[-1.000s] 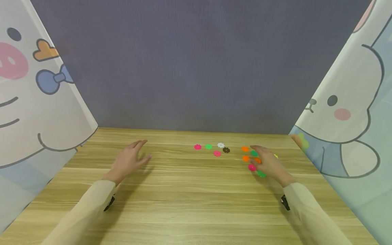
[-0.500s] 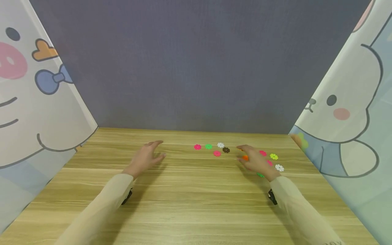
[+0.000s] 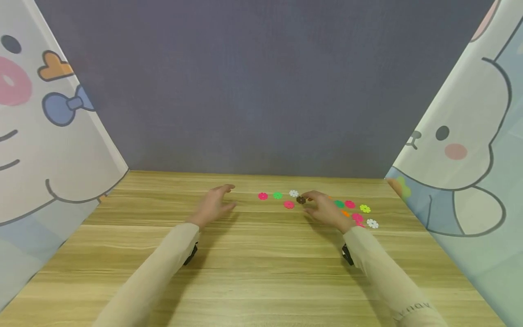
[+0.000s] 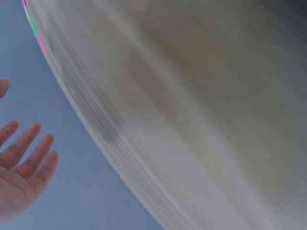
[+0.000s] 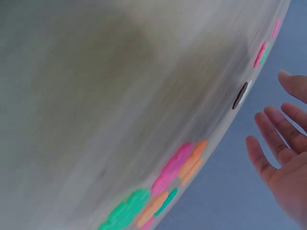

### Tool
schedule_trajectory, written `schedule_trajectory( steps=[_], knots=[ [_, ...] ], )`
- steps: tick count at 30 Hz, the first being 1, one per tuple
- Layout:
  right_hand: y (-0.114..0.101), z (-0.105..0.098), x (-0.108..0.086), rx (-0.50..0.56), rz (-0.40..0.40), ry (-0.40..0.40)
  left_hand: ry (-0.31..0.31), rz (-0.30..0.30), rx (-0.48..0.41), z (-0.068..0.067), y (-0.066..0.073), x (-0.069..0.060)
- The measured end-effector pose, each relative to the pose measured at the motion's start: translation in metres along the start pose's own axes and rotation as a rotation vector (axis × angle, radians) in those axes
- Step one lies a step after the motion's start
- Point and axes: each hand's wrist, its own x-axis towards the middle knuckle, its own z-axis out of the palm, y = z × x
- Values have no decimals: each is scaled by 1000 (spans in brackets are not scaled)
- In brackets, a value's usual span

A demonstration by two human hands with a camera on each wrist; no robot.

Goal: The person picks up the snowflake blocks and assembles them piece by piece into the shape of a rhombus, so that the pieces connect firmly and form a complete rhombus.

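Flat flower-shaped plastic discs lie at the back of the wooden table. In the head view, one group holds a pink disc (image 3: 263, 196), a green disc (image 3: 278, 195), a white disc (image 3: 293, 193), another pink disc and a brown disc (image 3: 301, 200). My right hand (image 3: 326, 211) hovers with fingers extended just right of the brown one, hiding part of a second group. That group shows a teal disc (image 3: 339, 204), a yellow disc (image 3: 365, 208) and several others. Left of the first group, my left hand (image 3: 212, 205) is held above the wood with nothing in it; both wrist views show relaxed fingers.
The wooden table (image 3: 261, 272) ends at a dark grey upright panel (image 3: 261, 91). Cartoon-printed panels flank it, a pig-like one (image 3: 53, 150) at left and a rabbit one (image 3: 466, 181) at right.
Both hands have moved inward: the left hand rightwards, the right hand leftwards over the discs toward the brown one. The discs at far right have come into sight.
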Motion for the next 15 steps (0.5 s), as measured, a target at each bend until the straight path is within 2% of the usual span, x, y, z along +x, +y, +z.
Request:
schedule_trajectory(
  steps=[10, 15],
  knots=[
    [-8, 8, 18, 68, 11, -61, -74, -9, -56, 13, 18, 21],
    [-10, 13, 26, 48, -3, -63, -114, -37, -53, 20, 26, 30]
  ],
)
